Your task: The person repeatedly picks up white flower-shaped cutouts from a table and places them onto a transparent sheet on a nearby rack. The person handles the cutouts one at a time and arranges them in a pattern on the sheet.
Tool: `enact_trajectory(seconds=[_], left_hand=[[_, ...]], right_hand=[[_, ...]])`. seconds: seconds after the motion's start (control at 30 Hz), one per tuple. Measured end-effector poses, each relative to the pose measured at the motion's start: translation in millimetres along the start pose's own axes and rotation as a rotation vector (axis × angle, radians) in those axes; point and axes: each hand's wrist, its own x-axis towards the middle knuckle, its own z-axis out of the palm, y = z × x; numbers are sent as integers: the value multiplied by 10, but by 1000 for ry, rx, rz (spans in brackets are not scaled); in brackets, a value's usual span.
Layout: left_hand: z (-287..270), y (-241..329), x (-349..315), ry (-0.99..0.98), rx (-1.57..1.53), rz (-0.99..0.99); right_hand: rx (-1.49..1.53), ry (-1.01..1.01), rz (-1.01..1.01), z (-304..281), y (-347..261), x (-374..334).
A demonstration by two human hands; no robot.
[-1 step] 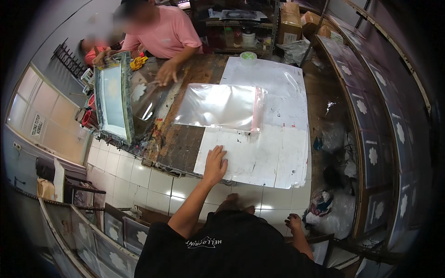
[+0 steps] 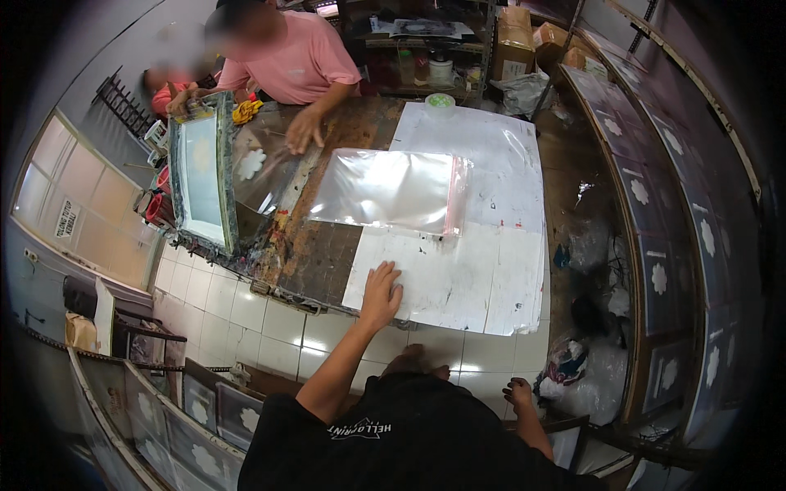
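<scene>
My left hand [image 2: 381, 293] lies flat, fingers stretched, on the near left part of the large white sheet [image 2: 483, 278] covering the table's right side. It holds nothing. Beyond it lies a stack of clear plastic bags [image 2: 381, 190] with a red strip along the right end. My right hand [image 2: 517, 393] hangs low at my right side, away from the table, its fingers loosely apart and empty. Across the table a person in pink has a hand [image 2: 305, 131] over a clear plastic piece with a white flower shape [image 2: 251, 164], beside a raised printing screen [image 2: 199, 180].
A roll of tape [image 2: 440, 101] sits at the sheet's far edge. To the right, a rack [image 2: 630, 237] holds several flower-printed plastic pieces, with crumpled plastic [image 2: 602, 380] below. Another rack [image 2: 155, 409] stands at lower left. A yellow cloth [image 2: 246, 112] lies near the screen.
The other person's hand has shifted slightly right and the flower-printed plastic piece has moved a little. My hands stay in the same places.
</scene>
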Motion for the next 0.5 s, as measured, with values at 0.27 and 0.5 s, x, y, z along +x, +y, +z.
enact_trajectory(seconds=[0.27,0.5], left_hand=[[-362,540,59,239,-99,-12],[-307,-85,518,168,557,-47]], right_hand=[[36,-26,10,188,-80,-75],[51,24,100,162,388,-346]])
